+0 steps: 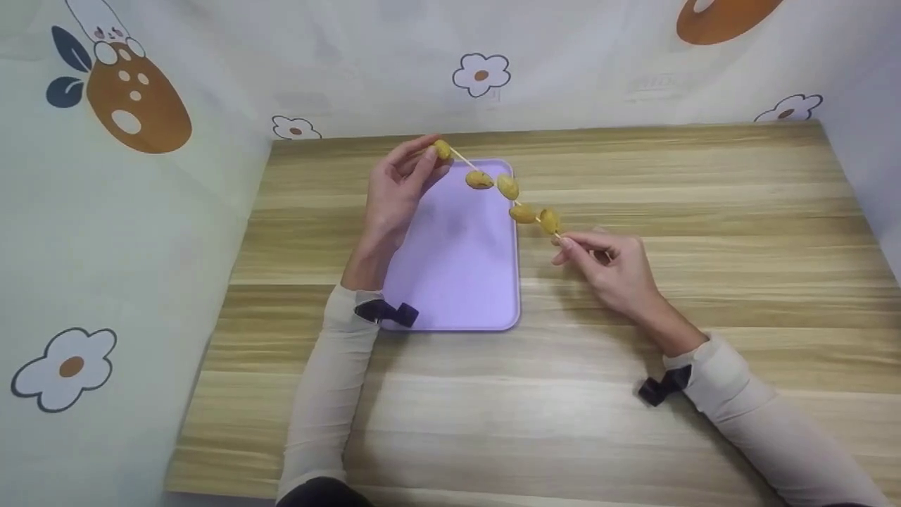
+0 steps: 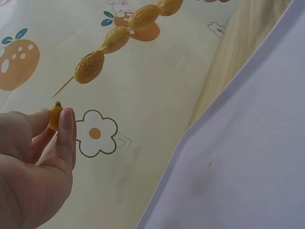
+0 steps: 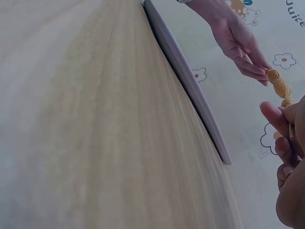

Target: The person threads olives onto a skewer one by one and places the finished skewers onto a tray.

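My left hand [image 1: 398, 186] pinches a small, yellow-brown dried fruit [image 2: 55, 118] between thumb and fingers, above the far part of the tray. Beside it, the bare pointed tip of a thin wooden skewer [image 1: 462, 159] slants down from a row of several wrinkled, oval dried fruits [image 2: 89, 67]. The left wrist view shows a small gap between tip and pinched fruit. At the skewer's other end, my right hand [image 1: 612, 271] pinches the stick just below the last fruit [image 1: 550, 221]. A purple tray [image 1: 457, 282] lies beneath, partly hidden by my left arm.
The tray rests on a wood-grain table [image 1: 704, 190]. A patterned wall covering [image 1: 584, 63] rises behind the table and along its left side. A black wrist mount [image 1: 387, 311] sits on my left sleeve, another wrist mount [image 1: 664, 385] on my right. Small crumbs [image 2: 209, 164] lie on the tray.
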Demonstrator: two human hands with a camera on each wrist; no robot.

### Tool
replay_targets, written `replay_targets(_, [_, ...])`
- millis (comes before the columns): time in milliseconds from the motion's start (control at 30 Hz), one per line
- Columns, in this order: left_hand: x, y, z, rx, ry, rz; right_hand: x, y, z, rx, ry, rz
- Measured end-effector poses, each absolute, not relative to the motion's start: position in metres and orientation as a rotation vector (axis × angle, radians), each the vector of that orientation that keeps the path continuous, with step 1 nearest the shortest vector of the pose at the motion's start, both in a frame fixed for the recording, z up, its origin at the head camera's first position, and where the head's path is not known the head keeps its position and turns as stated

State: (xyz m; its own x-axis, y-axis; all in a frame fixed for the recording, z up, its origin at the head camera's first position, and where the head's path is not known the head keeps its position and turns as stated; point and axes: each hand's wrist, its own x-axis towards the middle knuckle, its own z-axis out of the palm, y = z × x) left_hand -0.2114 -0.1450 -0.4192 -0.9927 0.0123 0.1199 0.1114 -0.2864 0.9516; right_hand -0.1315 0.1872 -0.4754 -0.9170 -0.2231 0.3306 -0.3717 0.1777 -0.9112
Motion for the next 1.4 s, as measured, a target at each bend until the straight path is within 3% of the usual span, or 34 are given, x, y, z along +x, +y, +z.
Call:
replay_targets(900, [-0.2109, -0.146, -0.4199, -0.202, -1.806, -2.412, -0.1305, 0.187, -0.4761, 0.621, -2.348, 1.818])
replay_targets(1400, [-0.2099, -0.1467, -0.4198, -0.355, -1.715, -2.444, -0.1292, 0.1865, -0.4755, 0.601, -2.316, 1.826])
